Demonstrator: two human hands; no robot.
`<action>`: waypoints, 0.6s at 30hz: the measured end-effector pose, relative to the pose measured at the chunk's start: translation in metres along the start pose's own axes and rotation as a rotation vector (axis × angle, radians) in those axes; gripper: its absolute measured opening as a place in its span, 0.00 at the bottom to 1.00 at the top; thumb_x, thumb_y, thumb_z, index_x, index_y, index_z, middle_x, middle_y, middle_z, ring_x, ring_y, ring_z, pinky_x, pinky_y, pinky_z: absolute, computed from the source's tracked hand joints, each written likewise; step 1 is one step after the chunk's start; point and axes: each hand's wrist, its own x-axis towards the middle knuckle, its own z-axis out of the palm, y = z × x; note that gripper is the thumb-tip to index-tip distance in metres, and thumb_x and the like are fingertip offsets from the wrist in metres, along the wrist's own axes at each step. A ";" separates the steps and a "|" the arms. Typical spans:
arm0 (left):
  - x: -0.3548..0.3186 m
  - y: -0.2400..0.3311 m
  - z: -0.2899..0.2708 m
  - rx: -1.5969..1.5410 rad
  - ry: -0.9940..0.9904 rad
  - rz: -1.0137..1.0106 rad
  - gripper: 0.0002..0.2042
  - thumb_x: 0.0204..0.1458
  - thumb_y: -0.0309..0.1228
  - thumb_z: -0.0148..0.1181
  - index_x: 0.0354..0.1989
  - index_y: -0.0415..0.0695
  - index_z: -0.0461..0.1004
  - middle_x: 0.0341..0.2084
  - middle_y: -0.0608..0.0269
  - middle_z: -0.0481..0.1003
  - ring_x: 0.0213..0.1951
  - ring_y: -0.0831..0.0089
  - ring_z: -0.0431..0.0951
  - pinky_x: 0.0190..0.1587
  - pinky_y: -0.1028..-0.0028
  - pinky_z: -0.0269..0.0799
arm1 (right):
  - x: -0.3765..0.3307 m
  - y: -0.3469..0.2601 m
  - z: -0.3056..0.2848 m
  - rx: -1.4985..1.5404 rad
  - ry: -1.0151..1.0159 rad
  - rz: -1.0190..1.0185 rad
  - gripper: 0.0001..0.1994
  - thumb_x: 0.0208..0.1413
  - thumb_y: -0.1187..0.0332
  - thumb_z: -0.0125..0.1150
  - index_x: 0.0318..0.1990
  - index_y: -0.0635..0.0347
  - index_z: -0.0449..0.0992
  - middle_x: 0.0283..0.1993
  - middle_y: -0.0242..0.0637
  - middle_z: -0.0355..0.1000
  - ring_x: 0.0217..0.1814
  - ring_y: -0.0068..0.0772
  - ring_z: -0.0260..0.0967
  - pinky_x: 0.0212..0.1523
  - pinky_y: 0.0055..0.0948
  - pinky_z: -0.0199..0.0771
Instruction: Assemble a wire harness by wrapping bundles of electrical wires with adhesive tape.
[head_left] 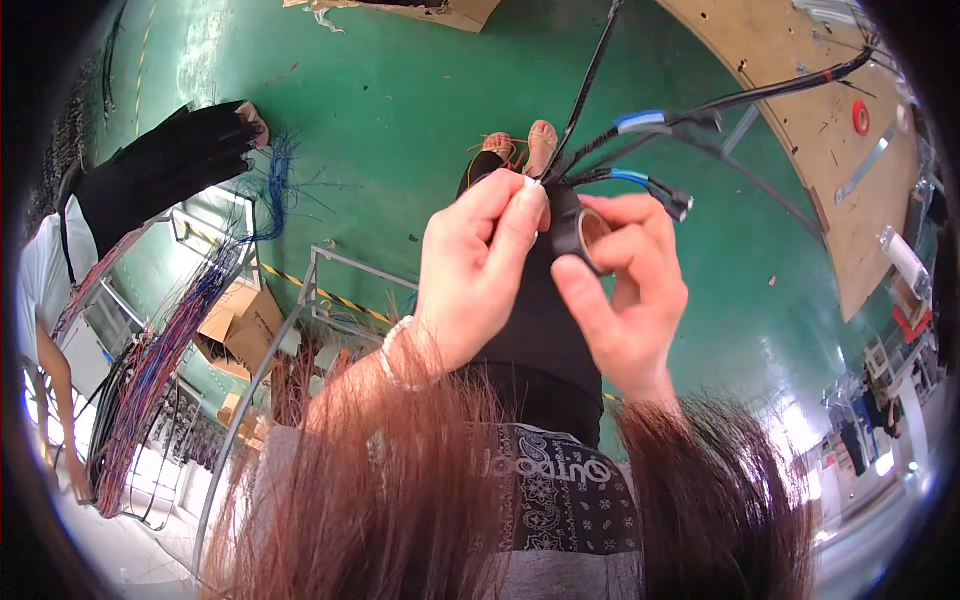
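Left hand (pixel 478 262) pinches the black cable bundle (pixel 560 160); right hand (pixel 630 290) grips the black tape roll (pixel 580 235); best keep tape taut, overlapping each wrap.

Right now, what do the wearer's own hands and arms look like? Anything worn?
Both hands are bare: no gloves, and no rings that I can make out. The left hand has a pale beaded bracelet at the wrist. The right hand shows nothing at the wrist. No sleeves show; long reddish-brown hair hangs over both forearms and hides most of them.
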 end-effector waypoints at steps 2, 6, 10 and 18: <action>-0.004 -0.015 0.011 0.025 0.078 0.091 0.04 0.59 0.26 0.51 0.34 0.38 0.68 0.21 0.64 0.69 0.23 0.75 0.68 0.27 0.75 0.66 | 0.000 -0.025 0.012 -0.304 0.022 -0.100 0.11 0.45 0.71 0.71 0.31 0.63 0.73 0.47 0.43 0.65 0.46 0.35 0.65 0.49 0.33 0.67; -0.020 -0.016 0.022 0.054 -0.117 0.150 0.04 0.55 0.25 0.54 0.38 0.41 0.71 0.29 0.62 0.73 0.29 0.74 0.74 0.31 0.74 0.70 | 0.019 -0.056 0.039 -0.476 0.060 -0.110 0.21 0.40 0.71 0.72 0.46 0.60 0.78 0.40 0.42 0.67 0.40 0.38 0.68 0.39 0.30 0.71; -0.017 -0.027 0.013 0.061 -0.019 0.191 0.10 0.56 0.24 0.51 0.45 0.38 0.72 0.27 0.57 0.76 0.28 0.66 0.78 0.31 0.73 0.72 | 0.018 -0.033 0.023 -0.385 0.074 -0.244 0.16 0.46 0.75 0.67 0.45 0.63 0.78 0.40 0.42 0.72 0.38 0.37 0.71 0.36 0.29 0.72; -0.011 -0.029 0.026 0.134 0.120 0.365 0.08 0.49 0.18 0.54 0.37 0.39 0.73 0.21 0.54 0.73 0.22 0.56 0.73 0.24 0.66 0.67 | 0.032 -0.022 0.013 -0.543 0.099 -0.396 0.11 0.44 0.75 0.69 0.37 0.65 0.76 0.34 0.37 0.73 0.34 0.37 0.68 0.34 0.28 0.69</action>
